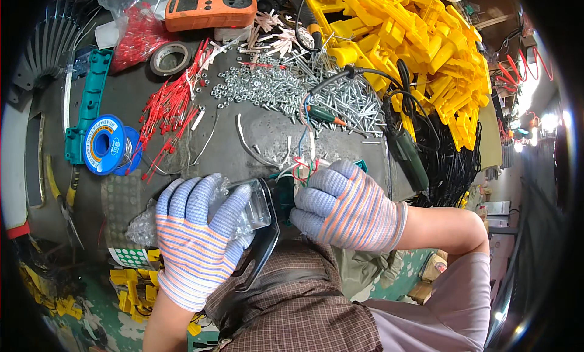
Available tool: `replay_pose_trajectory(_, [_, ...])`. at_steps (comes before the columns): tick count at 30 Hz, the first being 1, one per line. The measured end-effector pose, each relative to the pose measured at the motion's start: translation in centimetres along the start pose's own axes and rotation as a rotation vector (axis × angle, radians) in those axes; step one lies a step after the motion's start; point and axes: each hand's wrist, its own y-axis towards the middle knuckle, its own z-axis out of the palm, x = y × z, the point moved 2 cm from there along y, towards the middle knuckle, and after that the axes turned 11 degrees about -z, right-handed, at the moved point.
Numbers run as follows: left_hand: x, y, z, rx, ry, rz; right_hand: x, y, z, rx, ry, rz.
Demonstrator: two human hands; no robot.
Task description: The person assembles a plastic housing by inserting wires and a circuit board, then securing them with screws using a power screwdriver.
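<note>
Both my hands wear striped knit gloves. My left hand curls round a clear plastic cover, its thumb and fingers on either side. A black frame lies against that cover, and crinkled clear plastic shows beside the same hand. My right hand is closed, fingers bent, beside a dark green housing. Whatever its fingertips pinch is hidden. Thin red, green, white and blue wires rise just beyond the fingertips, joining a black cable.
Loose screws and nuts cover the table's middle, beside red-tipped leads. Leftward are a solder wire spool, a teal casing and pliers. Yellow plastic parts, an orange meter and a dark green tool lie around.
</note>
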Motion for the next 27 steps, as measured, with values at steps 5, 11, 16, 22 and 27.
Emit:
replay_pose_trajectory(5, [0.0,0.0,0.1,-0.005,-0.014,0.007,0.3,0.1,-0.2,0.022,-0.003,0.034])
replay_pose_trajectory(11, [0.1,0.0,0.1,0.007,-0.019,-0.001,0.1,0.5,-0.4,0.093,0.056,0.089])
replay_pose_trajectory(16, [0.3,0.1,0.2,0.025,-0.03,-0.011,0.0,0.8,-0.2,0.133,0.108,0.116])
replay_pose_trajectory(22, [-0.2,0.3,-0.3,0.005,-0.013,0.014,0.1,1.2,-0.5,0.118,0.063,0.13])
replay_pose_trajectory(27, [0.4,-0.3,0.4,-0.034,-0.002,0.011,0.1,1.0,0.2,0.096,0.079,0.089])
